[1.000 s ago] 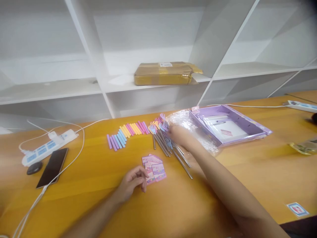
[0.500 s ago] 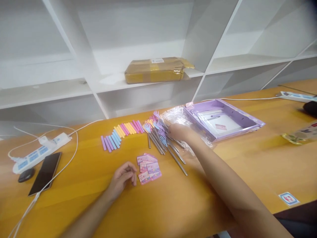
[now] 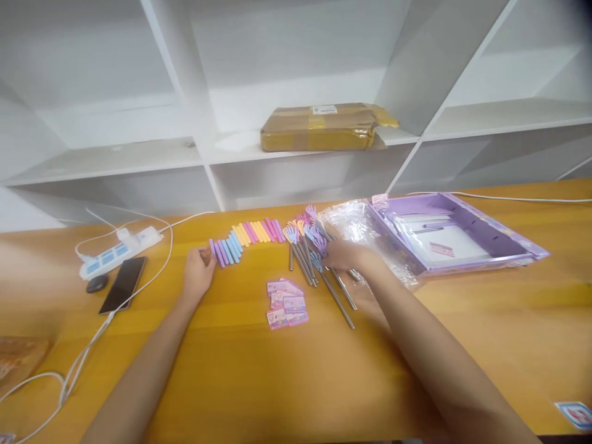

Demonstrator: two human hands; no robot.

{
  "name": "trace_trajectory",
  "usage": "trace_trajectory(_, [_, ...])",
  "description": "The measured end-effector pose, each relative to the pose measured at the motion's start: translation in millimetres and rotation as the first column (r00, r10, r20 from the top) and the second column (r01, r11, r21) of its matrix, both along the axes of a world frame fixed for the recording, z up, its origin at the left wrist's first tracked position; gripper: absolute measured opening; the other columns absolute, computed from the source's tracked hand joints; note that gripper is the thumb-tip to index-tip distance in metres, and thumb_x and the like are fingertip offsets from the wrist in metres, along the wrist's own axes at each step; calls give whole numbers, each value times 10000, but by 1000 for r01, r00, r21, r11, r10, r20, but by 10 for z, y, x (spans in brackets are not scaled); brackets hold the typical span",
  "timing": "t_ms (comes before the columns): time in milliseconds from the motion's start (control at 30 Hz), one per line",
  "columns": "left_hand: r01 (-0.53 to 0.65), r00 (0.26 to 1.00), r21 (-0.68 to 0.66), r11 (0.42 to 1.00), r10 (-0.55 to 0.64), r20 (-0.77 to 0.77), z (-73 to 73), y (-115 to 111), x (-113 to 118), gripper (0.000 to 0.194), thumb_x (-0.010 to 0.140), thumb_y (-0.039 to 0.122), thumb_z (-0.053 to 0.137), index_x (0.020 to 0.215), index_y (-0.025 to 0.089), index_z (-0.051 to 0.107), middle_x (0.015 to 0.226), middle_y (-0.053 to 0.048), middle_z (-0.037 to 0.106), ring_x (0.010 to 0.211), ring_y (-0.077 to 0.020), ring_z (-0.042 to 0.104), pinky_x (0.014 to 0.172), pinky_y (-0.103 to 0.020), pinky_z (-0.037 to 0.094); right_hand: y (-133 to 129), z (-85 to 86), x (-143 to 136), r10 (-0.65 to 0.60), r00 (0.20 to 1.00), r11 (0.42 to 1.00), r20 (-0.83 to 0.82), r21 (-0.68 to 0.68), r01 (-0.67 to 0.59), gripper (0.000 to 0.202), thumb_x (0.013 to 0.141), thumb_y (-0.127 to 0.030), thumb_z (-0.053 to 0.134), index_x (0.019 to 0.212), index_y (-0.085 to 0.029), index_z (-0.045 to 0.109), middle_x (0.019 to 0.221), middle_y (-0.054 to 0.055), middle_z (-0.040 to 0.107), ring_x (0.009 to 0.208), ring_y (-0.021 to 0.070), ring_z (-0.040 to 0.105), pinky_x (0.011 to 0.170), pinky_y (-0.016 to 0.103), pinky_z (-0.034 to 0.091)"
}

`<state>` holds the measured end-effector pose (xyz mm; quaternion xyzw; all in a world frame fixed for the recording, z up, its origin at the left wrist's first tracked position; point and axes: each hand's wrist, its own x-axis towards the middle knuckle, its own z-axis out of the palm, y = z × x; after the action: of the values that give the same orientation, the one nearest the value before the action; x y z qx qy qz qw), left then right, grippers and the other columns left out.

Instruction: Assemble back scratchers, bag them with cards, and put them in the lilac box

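Observation:
My left hand (image 3: 198, 271) is at the left end of a row of coloured sticks (image 3: 250, 234), its fingers closed on the purple stick (image 3: 213, 248) at that end. The sticks run purple, blue, yellow and pink. My right hand (image 3: 340, 254) rests at the right side of a pile of metal rods with small coloured hand-shaped heads (image 3: 317, 237); its fingers are blurred and partly hidden, so its grip is unclear. Pink and purple cards (image 3: 287, 303) lie overlapped in front of the pile.
Clear plastic wrap (image 3: 365, 228) lies beside an open purple box (image 3: 462, 231) on the right. A power strip (image 3: 120, 250), phone (image 3: 124, 285), mouse (image 3: 97, 283) and white cables are on the left. A taped carton (image 3: 319, 128) sits on the shelf behind.
My left hand has moved from beside the cards, up and left to the end of the stick row. My right hand stays by the rods. The camera view has shifted left.

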<state>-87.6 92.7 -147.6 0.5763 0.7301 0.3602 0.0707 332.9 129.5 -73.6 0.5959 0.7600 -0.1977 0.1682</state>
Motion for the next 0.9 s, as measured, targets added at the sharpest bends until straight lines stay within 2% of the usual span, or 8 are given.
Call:
trace_trajectory(133, [-13, 995, -86, 996, 5, -98, -49, 112, 91, 346, 921, 366, 615, 1201, 172, 550, 1078, -128, 678, 1063, -324, 660, 963, -461, 522, -18, 25, -31, -42, 999, 999, 15, 20, 42, 391, 955, -381, 542, 804, -119, 790, 733, 173, 734, 819, 301, 736, 767, 357, 504])
trace_trajectory(267, [-32, 987, -120, 992, 13, -160, -42, 137, 78, 342, 921, 297, 592, 1232, 163, 546, 1102, -143, 701, 1081, -329, 677, 941, -444, 527, -32, 120, 83, -35, 999, 998, -20, 50, 36, 291, 955, -347, 581, 928, -137, 780, 867, 169, 758, 926, 296, 730, 795, 336, 491])
trace_trajectory(367, [-22, 982, -150, 988, -7, -190, -37, 140, 35, 361, 921, 313, 601, 1241, 150, 564, 1124, -157, 709, 1081, -337, 682, 943, -447, 531, -71, 241, 209, -28, 998, 997, -49, 75, 32, 257, 972, -298, 539, 889, -165, 742, 916, 151, 761, 902, 279, 719, 793, 332, 478])
trace_trajectory(533, [-6, 976, -194, 981, -37, -217, -21, 168, 0, 263, 899, 264, 582, 1116, 130, 645, 1204, -215, 686, 1151, -355, 665, 993, -445, 512, -161, 453, 299, -64, 992, 979, -106, 184, 83, 338, 1034, -322, 396, 839, -192, 639, 1031, 141, 753, 928, 269, 706, 806, 332, 473])
trace_trajectory(633, [-14, 980, -213, 977, -29, -198, 58, 176, -35, 232, 922, 261, 522, 1035, 112, 658, 1075, -230, 697, 1048, -362, 683, 922, -446, 517, -254, 592, 313, -99, 987, 959, -125, 252, 128, 348, 1034, -338, 385, 782, -203, 583, 941, 136, 736, 850, 260, 683, 760, 337, 463])
trace_trajectory(767, [80, 987, -227, 971, -109, -117, 443, 135, -131, 290, 999, 285, 397, 942, 152, 647, 795, -106, 662, 796, -275, 654, 753, -367, 503, -451, 831, 324, -128, 911, 914, -392, 310, 262, 437, 1062, -486, 394, 743, -224, 536, 706, 61, 651, 638, 195, 591, 652, 319, 448])
trace_trajectory(833, [175, 979, -208, 962, -193, -71, 779, 46, -139, 351, 1048, 343, 352, 986, 164, 648, 760, -47, 635, 729, -218, 610, 701, -316, 484, -542, 959, 300, -89, 750, 899, -655, 271, 343, 488, 1055, -599, 438, 766, -225, 558, 628, 27, 590, 561, 167, 547, 599, 309, 453])
trace_trajectory(900, [269, 959, -178, 946, -280, -39, 1167, -109, -78, 425, 1081, 453, 338, 1062, 173, 658, 775, -21, 635, 708, -181, 572, 685, -285, 471, -604, 1068, 248, 7, 478, 899, -878, 215, 382, 487, 1007, -656, 561, 804, -216, 605, 661, 17, 595, 550, 152, 563, 577, 304, 492])
